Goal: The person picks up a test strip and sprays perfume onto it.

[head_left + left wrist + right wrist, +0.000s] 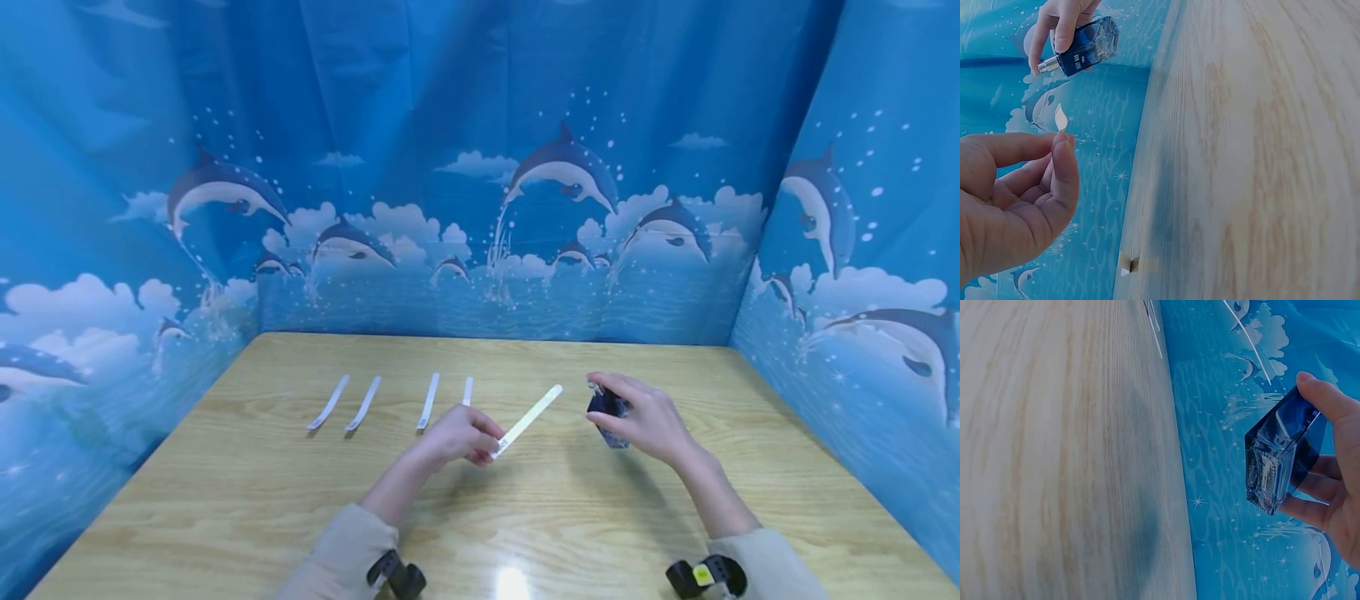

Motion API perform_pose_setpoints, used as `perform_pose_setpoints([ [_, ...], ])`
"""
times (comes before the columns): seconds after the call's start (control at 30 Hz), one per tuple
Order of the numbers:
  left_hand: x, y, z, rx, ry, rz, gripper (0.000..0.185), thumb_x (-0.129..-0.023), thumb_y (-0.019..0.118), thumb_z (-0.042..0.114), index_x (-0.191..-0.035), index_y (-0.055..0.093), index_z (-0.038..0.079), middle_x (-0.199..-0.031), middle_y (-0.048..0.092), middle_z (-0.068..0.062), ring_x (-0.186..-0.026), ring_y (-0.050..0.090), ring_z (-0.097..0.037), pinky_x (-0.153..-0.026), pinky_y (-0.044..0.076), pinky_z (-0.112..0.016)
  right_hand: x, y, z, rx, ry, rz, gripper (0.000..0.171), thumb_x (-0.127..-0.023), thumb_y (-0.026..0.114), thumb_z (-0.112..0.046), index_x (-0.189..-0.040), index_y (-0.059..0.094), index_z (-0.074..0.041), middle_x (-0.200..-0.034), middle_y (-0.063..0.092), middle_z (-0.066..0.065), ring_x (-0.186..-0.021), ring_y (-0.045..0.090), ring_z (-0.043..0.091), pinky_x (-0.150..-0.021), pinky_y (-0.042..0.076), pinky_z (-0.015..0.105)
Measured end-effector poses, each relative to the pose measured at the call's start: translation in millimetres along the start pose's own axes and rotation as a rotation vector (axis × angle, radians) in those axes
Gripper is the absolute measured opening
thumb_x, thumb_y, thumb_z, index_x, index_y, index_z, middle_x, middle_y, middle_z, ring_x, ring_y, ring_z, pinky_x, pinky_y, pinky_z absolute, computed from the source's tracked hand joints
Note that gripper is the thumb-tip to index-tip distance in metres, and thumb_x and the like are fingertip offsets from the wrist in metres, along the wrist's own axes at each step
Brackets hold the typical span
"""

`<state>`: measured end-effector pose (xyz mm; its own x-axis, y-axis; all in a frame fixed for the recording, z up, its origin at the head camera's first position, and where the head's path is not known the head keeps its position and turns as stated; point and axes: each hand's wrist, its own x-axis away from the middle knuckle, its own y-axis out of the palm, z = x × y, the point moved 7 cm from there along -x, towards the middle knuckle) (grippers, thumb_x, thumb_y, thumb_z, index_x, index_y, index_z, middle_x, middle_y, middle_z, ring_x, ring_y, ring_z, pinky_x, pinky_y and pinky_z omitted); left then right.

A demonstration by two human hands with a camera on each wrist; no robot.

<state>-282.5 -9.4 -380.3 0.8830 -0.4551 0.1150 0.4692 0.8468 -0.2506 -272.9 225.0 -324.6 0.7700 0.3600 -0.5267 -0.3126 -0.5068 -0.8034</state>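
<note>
Dolphin-print blue sheeting walls in a pale wooden table (300,517) where scent-testing is partway through

Largest to smallest: on the table, four white paper strips (365,403) lie in a row to the left of the person's hands, flat and apart from one another, so they look already dealt with, though whether they carry any scent cannot be told; right of that row, above the wood, the right hand (648,421) has its fingers curled round a small dark-blue perfume bottle (609,410), silver nozzle turned toward the left hand (457,435), whose thumb and fingertips pinch the near end of a fifth strip (529,419) angled up toward the bottle; by my reading this strip is not yet sprayed or laid down with the row
</note>
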Motion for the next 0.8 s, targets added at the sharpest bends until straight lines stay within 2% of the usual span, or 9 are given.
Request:
perform_pose_setpoints([
  [0.4,-3.6,0.5,-4.5,0.009,-0.022,0.007,0.018,-0.076,0.061,-0.010,-0.093,0.063,-0.012,-0.069,0.062,-0.009,-0.055,0.057,-0.013,-0.059,0.057,-0.029,1.4,-2.7,-4.4,0.016,-0.066,0.053,0.052,-0.074,0.078,-0.025,-0.121,0.061,-0.010,-0.115,0.063,0.011,-0.100,0.061,0.030,-0.075,0.054,0.047],
  [0.63,-2.9,-0.3,-4.1,-0.001,-0.021,0.012,0.018,-0.076,0.061,-0.010,-0.094,0.064,-0.012,-0.070,0.062,-0.010,-0.056,0.058,-0.013,-0.059,0.057,-0.029,2.2,-5.0,-3.6,0.075,-0.050,0.107,0.052,-0.072,0.079,-0.023,-0.120,0.062,-0.011,-0.110,0.063,0.017,-0.090,0.063,0.034,-0.061,0.055,0.045],
  [0.8,-2.8,-0.2,-3.6,-0.011,-0.022,0.013,0.017,-0.077,0.061,-0.009,-0.093,0.064,-0.011,-0.070,0.062,-0.010,-0.056,0.058,-0.013,-0.058,0.057,-0.029,3.2,-5.0,-2.9,0.090,-0.050,0.117,0.051,-0.071,0.079,-0.022,-0.118,0.063,-0.011,-0.109,0.064,0.018,-0.089,0.063,0.034,-0.061,0.055,0.046],
])
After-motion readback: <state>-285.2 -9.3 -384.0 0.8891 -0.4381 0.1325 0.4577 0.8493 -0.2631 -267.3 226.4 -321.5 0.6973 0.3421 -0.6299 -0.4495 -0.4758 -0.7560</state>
